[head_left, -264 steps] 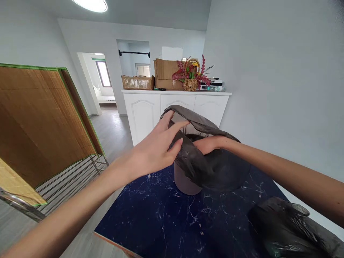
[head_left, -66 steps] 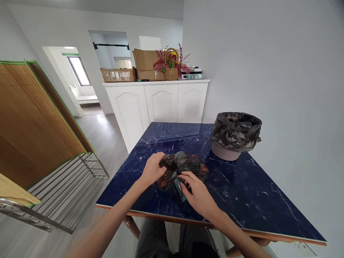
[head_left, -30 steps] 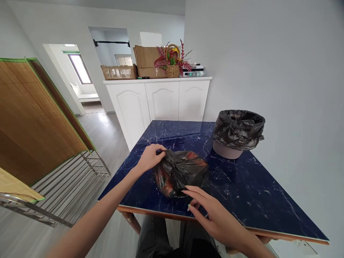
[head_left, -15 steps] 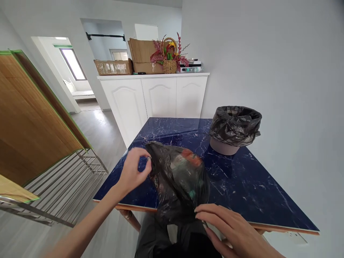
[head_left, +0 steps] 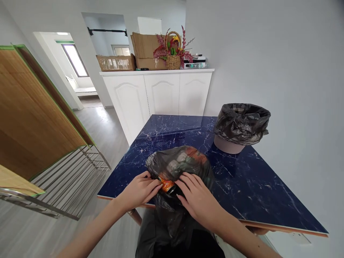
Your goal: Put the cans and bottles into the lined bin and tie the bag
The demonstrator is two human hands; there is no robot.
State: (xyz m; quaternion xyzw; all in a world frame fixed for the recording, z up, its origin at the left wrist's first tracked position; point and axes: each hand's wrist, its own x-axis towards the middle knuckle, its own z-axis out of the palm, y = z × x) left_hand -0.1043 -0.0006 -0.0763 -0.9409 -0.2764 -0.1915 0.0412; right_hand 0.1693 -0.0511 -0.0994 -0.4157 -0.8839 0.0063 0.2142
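Note:
A filled black plastic bag (head_left: 185,163) lies at the near edge of the blue marbled table (head_left: 177,129), its loose end hanging over the edge toward my lap. Through its opening an orange can (head_left: 167,185) shows between my hands. My left hand (head_left: 143,188) pinches the bag's rim on the left side of the can. On the right side, my right hand (head_left: 195,193) has its fingers closed on the bag film. Other contents show only dimly through the plastic.
A bin (head_left: 228,144) lined with a black bag stands at the table's back right. Behind is a white cabinet (head_left: 162,95) with cardboard boxes (head_left: 116,63) and a flower basket (head_left: 173,62). On the left, a metal rack (head_left: 72,186) holds bamboo mats (head_left: 40,118).
Both hands have come together at the bag's opening, the right one moving up and left onto the film. The orange can has come into view. The camera view has shifted slightly.

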